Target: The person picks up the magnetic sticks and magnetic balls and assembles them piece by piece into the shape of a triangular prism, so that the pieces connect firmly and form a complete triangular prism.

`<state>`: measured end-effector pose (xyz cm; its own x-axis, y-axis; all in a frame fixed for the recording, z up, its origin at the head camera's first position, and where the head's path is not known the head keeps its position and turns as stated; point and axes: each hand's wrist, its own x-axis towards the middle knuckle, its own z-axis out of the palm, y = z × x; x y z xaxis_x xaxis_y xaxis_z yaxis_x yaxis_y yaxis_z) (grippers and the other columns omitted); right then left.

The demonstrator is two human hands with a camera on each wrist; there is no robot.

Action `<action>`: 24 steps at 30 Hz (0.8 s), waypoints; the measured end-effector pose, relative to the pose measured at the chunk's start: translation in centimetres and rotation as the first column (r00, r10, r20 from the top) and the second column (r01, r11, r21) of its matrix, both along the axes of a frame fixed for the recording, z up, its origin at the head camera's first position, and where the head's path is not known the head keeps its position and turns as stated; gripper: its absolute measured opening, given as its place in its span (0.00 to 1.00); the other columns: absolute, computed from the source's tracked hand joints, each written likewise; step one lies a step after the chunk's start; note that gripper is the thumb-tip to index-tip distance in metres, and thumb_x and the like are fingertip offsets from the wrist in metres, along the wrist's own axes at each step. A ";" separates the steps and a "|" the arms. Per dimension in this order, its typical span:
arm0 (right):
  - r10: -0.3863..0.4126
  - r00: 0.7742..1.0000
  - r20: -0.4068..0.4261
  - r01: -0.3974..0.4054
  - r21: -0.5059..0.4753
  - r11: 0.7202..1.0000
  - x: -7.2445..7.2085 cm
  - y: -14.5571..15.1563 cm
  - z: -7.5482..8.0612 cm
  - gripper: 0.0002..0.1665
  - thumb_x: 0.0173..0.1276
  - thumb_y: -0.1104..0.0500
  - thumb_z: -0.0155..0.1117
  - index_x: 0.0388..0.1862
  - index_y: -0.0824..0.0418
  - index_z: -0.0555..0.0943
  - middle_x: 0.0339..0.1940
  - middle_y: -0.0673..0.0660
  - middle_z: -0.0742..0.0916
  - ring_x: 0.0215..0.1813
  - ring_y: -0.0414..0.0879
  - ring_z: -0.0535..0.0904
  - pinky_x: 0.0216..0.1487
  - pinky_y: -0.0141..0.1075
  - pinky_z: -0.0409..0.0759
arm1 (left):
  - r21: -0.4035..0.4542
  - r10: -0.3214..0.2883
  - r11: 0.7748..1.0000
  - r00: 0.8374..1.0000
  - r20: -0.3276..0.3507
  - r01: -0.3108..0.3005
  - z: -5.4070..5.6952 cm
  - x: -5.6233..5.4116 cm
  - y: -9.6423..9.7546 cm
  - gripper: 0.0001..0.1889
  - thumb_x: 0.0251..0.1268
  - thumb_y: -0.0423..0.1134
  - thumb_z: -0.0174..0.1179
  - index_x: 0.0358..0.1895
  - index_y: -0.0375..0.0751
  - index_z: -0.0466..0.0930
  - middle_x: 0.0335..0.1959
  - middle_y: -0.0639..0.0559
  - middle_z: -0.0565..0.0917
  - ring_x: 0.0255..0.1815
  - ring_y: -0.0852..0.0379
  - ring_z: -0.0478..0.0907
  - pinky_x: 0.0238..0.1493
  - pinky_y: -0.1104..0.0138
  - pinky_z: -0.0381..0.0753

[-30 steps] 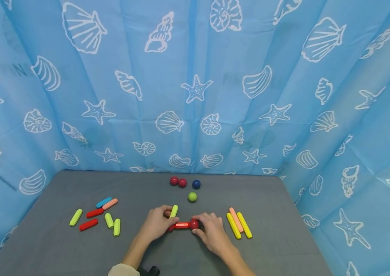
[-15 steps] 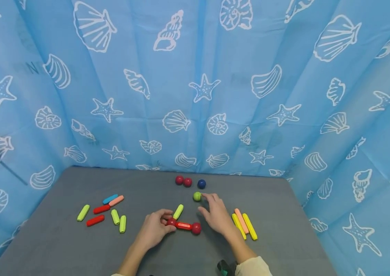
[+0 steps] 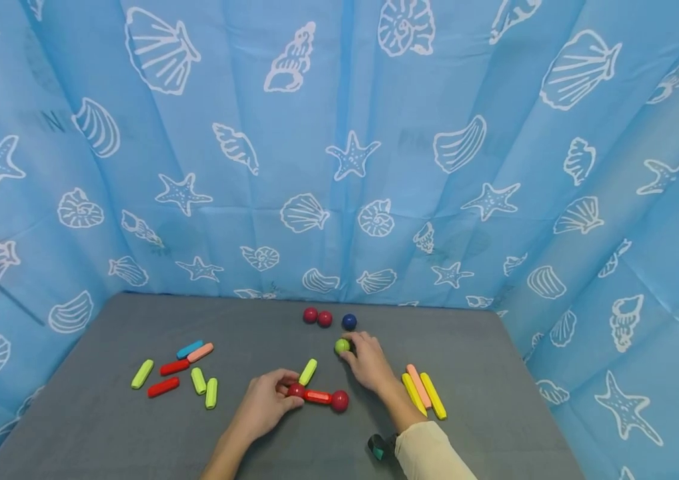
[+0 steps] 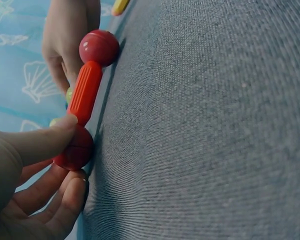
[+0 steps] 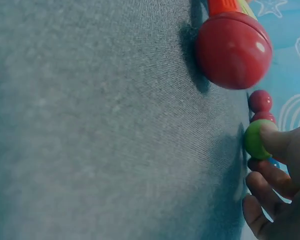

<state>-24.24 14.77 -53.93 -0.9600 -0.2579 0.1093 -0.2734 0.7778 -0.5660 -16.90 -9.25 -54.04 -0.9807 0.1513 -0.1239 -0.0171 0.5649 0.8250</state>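
Note:
My left hand (image 3: pixel 264 403) grips a dark red ball (image 4: pixel 76 150) between thumb and fingers. From that ball a red stick (image 3: pixel 318 397) runs right to a second red ball (image 3: pixel 339 401), and a lime-green stick (image 3: pixel 308 372) extends away toward the back. Farther back and to the right, my right hand (image 3: pixel 369 363) pinches a green ball (image 3: pixel 342 346); in the right wrist view its thumb lies across the green ball (image 5: pixel 256 140).
Two red balls (image 3: pixel 318 317) and a blue ball (image 3: pixel 349 322) lie near the grey table's back edge. Several short sticks (image 3: pixel 175 367) in red, blue, pink and lime are spread at left. Longer yellow sticks (image 3: pixel 433 396) and a pink one (image 3: pixel 419 386) lie at right.
My right hand has left the red ball at the red stick's right end, moved back, and taken hold of the green ball. My left hand stays at the joined pieces, the lime stick now free of its fingers.

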 end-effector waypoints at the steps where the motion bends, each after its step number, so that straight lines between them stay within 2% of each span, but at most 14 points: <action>1: 0.002 1.000 0.002 -0.002 -0.003 1.000 0.1 0.1 0.0 0.22 0.72 0.56 0.68 0.62 0.61 0.81 0.52 0.58 0.86 0.51 0.49 0.77 0.54 0.48 0.79 | 0.003 -0.006 1.000 1.000 -0.001 0.006 0.0 0.0 0.0 0.24 0.54 0.40 0.78 0.56 0.43 0.84 0.47 0.52 0.87 0.39 0.61 0.81 0.37 0.68 0.82; 4: 0.023 0.999 0.031 -0.022 -0.027 0.999 0.5 0.3 0.4 0.21 0.71 0.55 0.69 0.60 0.59 0.82 0.48 0.54 0.87 0.47 0.44 0.77 0.50 0.42 0.78 | 0.013 -0.032 0.999 0.999 -0.018 0.032 0.0 0.0 -0.1 0.24 0.54 0.40 0.78 0.56 0.43 0.84 0.48 0.52 0.87 0.39 0.61 0.81 0.37 0.69 0.82; 8: 0.094 0.993 0.065 -0.088 -0.093 0.992 1.2 0.1 1.1 0.21 0.71 0.52 0.69 0.60 0.56 0.82 0.47 0.51 0.88 0.46 0.42 0.78 0.48 0.38 0.79 | 0.022 -0.060 0.998 0.998 -0.033 0.061 0.0 -0.2 -0.3 0.24 0.55 0.41 0.77 0.56 0.44 0.84 0.48 0.52 0.87 0.39 0.61 0.81 0.37 0.70 0.81; 12: 0.160 0.983 0.094 -0.144 -0.155 0.977 1.6 -0.2 1.4 0.21 0.73 0.51 0.67 0.61 0.56 0.82 0.46 0.50 0.88 0.45 0.41 0.80 0.47 0.34 0.80 | 0.022 -0.071 0.997 0.997 -0.026 0.071 0.0 -0.2 -0.4 0.23 0.56 0.41 0.76 0.56 0.46 0.84 0.47 0.53 0.87 0.39 0.61 0.80 0.38 0.69 0.82; 16: 0.185 0.974 0.130 -0.158 -0.196 0.968 1.9 0.1 1.2 0.22 0.73 0.52 0.67 0.62 0.57 0.81 0.47 0.52 0.89 0.44 0.39 0.81 0.45 0.31 0.80 | 0.022 -0.061 0.998 0.998 -0.029 0.062 -0.2 -0.2 -0.2 0.22 0.57 0.38 0.75 0.57 0.46 0.84 0.48 0.52 0.86 0.41 0.60 0.81 0.40 0.67 0.84; 18: 0.202 0.969 0.142 -0.170 -0.208 0.963 2.0 0.5 1.2 0.24 0.73 0.52 0.67 0.65 0.59 0.79 0.48 0.54 0.88 0.42 0.40 0.81 0.43 0.31 0.80 | 0.015 -0.023 1.000 0.998 -0.063 0.024 -0.4 -0.1 0.0 0.23 0.57 0.35 0.75 0.57 0.46 0.84 0.50 0.51 0.85 0.43 0.60 0.82 0.42 0.67 0.85; 20: 0.222 0.962 0.161 -0.188 -0.202 0.961 2.1 1.0 1.2 0.27 0.73 0.51 0.67 0.67 0.58 0.77 0.50 0.54 0.88 0.42 0.39 0.80 0.43 0.31 0.79 | -0.006 0.046 0.999 0.992 -0.115 -0.047 -0.5 -0.1 0.2 0.23 0.57 0.34 0.75 0.58 0.45 0.83 0.51 0.49 0.84 0.44 0.60 0.82 0.42 0.68 0.84; 22: 0.249 0.951 0.184 -0.215 -0.186 0.959 2.3 1.4 1.2 0.28 0.73 0.49 0.67 0.68 0.56 0.77 0.49 0.53 0.87 0.41 0.39 0.79 0.42 0.31 0.78 | -0.026 0.131 0.990 0.978 -0.164 -0.137 -0.5 -0.1 0.5 0.23 0.58 0.33 0.74 0.59 0.45 0.83 0.52 0.48 0.83 0.43 0.60 0.81 0.41 0.69 0.83; 24: 0.262 0.943 0.207 -0.231 -0.161 0.960 2.5 1.8 1.2 0.27 0.72 0.48 0.68 0.66 0.55 0.79 0.49 0.51 0.86 0.40 0.39 0.78 0.41 0.31 0.77 | -0.049 0.196 0.977 0.965 -0.176 -0.207 -0.3 -0.1 0.7 0.25 0.61 0.37 0.73 0.62 0.43 0.81 0.51 0.47 0.82 0.40 0.61 0.79 0.39 0.68 0.81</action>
